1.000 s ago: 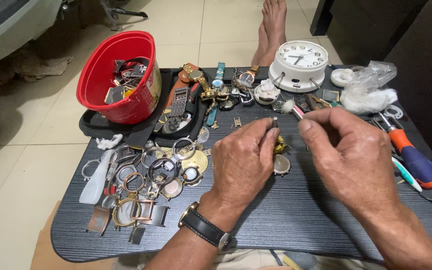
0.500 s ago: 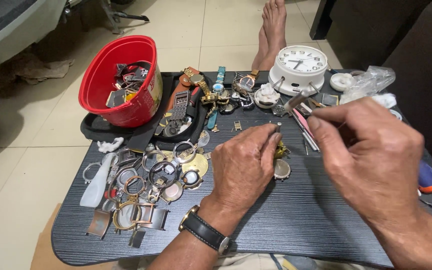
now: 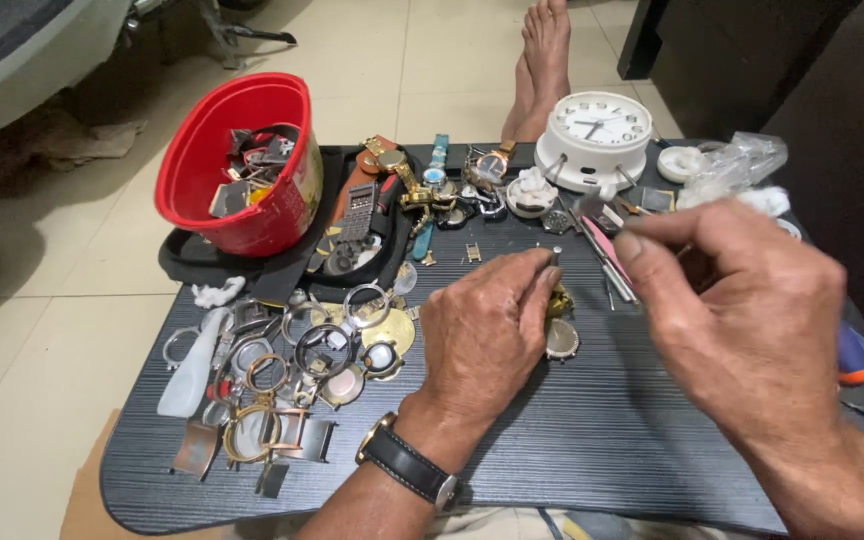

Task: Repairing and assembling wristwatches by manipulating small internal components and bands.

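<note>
My left hand point(image 3: 482, 340), with a black-strapped wristwatch point(image 3: 407, 465) on its wrist, rests on the dark table point(image 3: 572, 440). Its fingertips pinch a small gold watch part point(image 3: 558, 297) against the tabletop. A round silver watch case point(image 3: 561, 340) lies just beside that hand. My right hand point(image 3: 742, 320) hovers to the right, fingers pinched together near a slim pink-handled tool point(image 3: 607, 255). What the right fingers grip is too small and blurred to tell.
A red bucket point(image 3: 242, 165) of parts stands on a black tray point(image 3: 192, 270) at the back left. Several watch cases and rings point(image 3: 292, 370) lie at the left. A white alarm clock point(image 3: 594, 140) stands at the back. Bare feet point(image 3: 542, 60) show beyond the table.
My right hand has lifted and moved right and nearer the camera, covering the orange-handled screwdriver. My left hand has stayed on the gold part.
</note>
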